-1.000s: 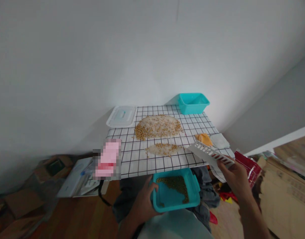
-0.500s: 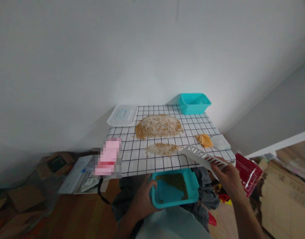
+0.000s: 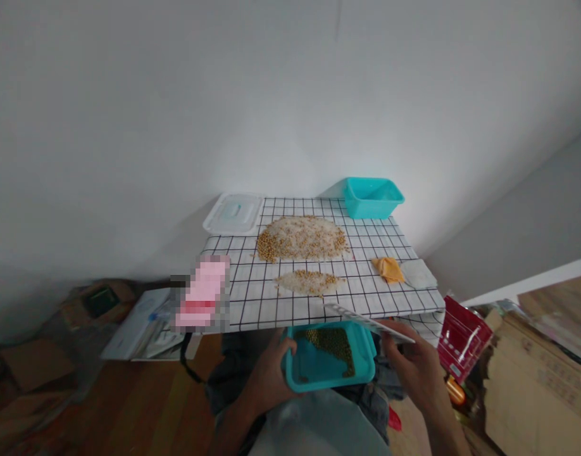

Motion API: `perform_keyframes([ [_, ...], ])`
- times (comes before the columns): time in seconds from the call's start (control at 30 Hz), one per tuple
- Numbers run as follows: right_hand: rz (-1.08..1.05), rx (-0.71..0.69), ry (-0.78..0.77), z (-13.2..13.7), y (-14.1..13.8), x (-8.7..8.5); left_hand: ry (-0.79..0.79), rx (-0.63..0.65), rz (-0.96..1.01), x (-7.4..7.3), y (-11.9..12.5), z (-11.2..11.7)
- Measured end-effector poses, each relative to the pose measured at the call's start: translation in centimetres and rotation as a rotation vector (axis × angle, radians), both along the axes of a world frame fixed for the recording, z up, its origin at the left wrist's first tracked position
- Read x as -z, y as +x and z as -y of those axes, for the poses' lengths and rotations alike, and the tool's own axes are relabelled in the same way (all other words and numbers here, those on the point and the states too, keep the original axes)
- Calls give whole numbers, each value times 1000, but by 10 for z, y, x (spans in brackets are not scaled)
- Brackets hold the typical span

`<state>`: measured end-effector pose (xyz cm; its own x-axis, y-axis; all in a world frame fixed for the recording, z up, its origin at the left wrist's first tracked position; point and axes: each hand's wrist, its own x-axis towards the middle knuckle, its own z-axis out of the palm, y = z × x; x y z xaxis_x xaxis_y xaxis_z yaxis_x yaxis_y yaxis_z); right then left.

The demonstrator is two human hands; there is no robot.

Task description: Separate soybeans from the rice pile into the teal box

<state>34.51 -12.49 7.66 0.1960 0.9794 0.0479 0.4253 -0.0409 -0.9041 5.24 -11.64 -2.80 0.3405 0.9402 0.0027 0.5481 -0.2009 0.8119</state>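
My left hand [image 3: 271, 373] grips the left side of a teal plastic tub [image 3: 326, 385], held just under the table's front edge. Small green beans [image 3: 338, 347] lie inside it, mostly toward the back and right. My right hand [image 3: 416, 364] is closed on the end of a white slotted plastic piece [image 3: 364, 320], whose far end reaches over the table edge above the tub. Behind it on the tabletop lies a small mound of white grains and yellow beans [image 3: 307, 283]. Farther back spreads a larger mixed pile [image 3: 302, 239].
The table has a white grid cloth [image 3: 252, 310]. A second teal tub [image 3: 373, 201] stands at back right, a translucent lid [image 3: 234, 214] at back left. A folded orange cloth [image 3: 389, 270], a white cloth [image 3: 418, 274] and a blurred pink object [image 3: 202, 291] lie near the sides.
My right hand has drawn the slotted piece down and left, from the tabletop beside the small mound to above the tub's back edge. The left hand keeps holding the tub.
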Motion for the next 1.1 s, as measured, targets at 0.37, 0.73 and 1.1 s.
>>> perform_keyframes([
  [0.37, 86, 2, 39, -30, -3, -2, 11, -78, -4, 1, -9, 6],
  [0.73, 56, -47, -3, -25, -2, -6, -4, -90, -14, 4, -14, 4],
  [1.1, 10, -298, -30, -30, -14, -8, 18, -100, -1, 0, -22, 7],
])
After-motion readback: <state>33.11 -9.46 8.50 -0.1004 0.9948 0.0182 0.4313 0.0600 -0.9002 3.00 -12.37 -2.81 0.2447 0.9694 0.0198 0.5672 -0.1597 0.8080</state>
